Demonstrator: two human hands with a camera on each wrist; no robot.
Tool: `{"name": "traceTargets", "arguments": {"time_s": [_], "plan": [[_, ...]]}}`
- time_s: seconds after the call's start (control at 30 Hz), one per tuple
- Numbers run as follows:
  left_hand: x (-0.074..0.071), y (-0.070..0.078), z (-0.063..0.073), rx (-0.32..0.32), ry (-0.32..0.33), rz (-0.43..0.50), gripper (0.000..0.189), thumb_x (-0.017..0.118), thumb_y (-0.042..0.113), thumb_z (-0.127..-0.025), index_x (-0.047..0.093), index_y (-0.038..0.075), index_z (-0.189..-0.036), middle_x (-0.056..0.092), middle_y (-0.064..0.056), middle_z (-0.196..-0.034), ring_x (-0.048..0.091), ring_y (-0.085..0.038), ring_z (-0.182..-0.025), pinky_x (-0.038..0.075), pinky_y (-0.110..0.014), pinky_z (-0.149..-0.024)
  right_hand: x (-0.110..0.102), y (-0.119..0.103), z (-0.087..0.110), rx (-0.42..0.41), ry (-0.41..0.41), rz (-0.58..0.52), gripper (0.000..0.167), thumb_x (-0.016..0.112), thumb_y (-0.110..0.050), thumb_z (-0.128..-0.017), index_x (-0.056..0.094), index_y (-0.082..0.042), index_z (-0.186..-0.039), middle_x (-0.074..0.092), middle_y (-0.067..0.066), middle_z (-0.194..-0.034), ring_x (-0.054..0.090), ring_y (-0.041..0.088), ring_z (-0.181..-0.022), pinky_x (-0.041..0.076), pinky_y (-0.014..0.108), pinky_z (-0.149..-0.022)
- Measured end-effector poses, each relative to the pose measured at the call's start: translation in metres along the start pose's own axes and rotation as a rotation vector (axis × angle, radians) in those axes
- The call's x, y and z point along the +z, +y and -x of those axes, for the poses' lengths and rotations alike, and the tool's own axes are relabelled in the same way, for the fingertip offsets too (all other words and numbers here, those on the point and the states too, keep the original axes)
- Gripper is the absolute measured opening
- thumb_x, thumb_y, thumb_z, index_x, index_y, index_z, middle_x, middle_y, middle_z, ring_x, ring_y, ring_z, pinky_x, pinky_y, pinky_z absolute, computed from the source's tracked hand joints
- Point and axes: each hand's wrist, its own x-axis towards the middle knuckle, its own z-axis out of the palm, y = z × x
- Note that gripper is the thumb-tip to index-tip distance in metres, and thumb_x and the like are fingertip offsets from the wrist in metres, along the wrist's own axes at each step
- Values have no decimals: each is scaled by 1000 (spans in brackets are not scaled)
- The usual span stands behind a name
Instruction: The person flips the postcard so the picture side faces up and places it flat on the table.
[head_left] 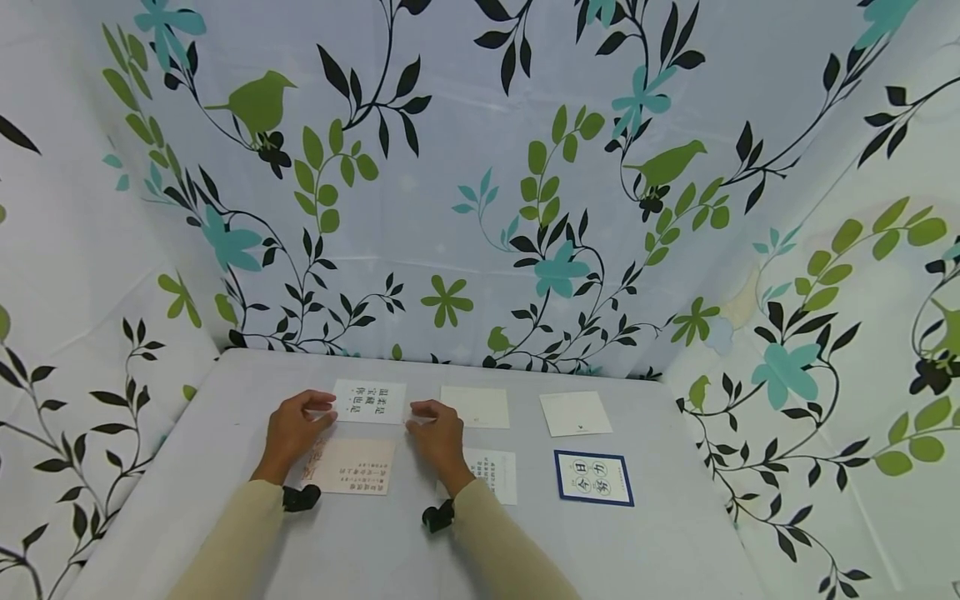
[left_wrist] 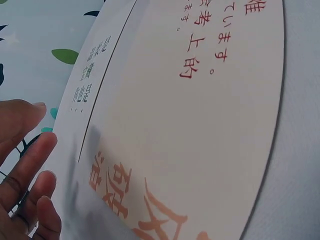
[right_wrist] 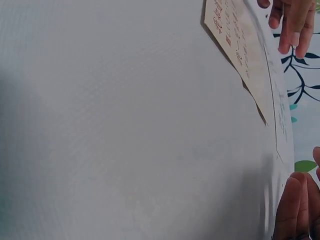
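A white card with dark lettering (head_left: 370,402) lies flat on the table between the two hands. My left hand (head_left: 292,429) is at its left edge, fingers loosely bent; the left wrist view shows the fingers (left_wrist: 30,172) apart with nothing between them. Just off the card's right edge is my right hand (head_left: 441,437), its fingertips close together in the right wrist view, where no card shows between the fingers (right_wrist: 289,202). Nearer the front lies a pale pink card with reddish lettering (head_left: 356,467), its left end partly covered by the left hand.
Right of the hands lie a plain cream card (head_left: 483,408), a white card with small print (head_left: 498,477) partly behind the right wrist, another pale card (head_left: 576,413) and a blue-bordered card (head_left: 595,492). A patterned curtain (head_left: 442,208) hangs behind the white table (head_left: 660,542).
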Motion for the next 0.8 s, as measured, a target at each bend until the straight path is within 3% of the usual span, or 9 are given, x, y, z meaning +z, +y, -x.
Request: {"name": "traceTargets", "arguments": {"time_s": [0.2,0.57,0.8], "plan": [[9,9,0,10,-7,19,34,75,15,-98,70,9,-131,74,-20,-127,60,-34,-110,47,-47,-95,-4,6,-6,23,19,-11,25,82,-15,-91,80,-23,-115,79,-12,-109,69,4,-86,57,29,-80],[28,18,0,29,-30,27,31,76,17,-96,72,13,-127,76,-15,-121,56,-28,-102,42,-38,-86,-16,12,-11,24,29,-1,24,81,-16,-92,80,-21,-116,79,-12,-105,69,5,-85,58,28,-78],[38,26,3,49,-38,42,32,77,14,-96,73,12,-128,76,-15,-120,58,-29,-103,44,-40,-89,-24,10,-7,4,31,-20,25,81,-15,-93,79,-18,-117,79,-9,-105,68,6,-84,58,27,-77]]}}
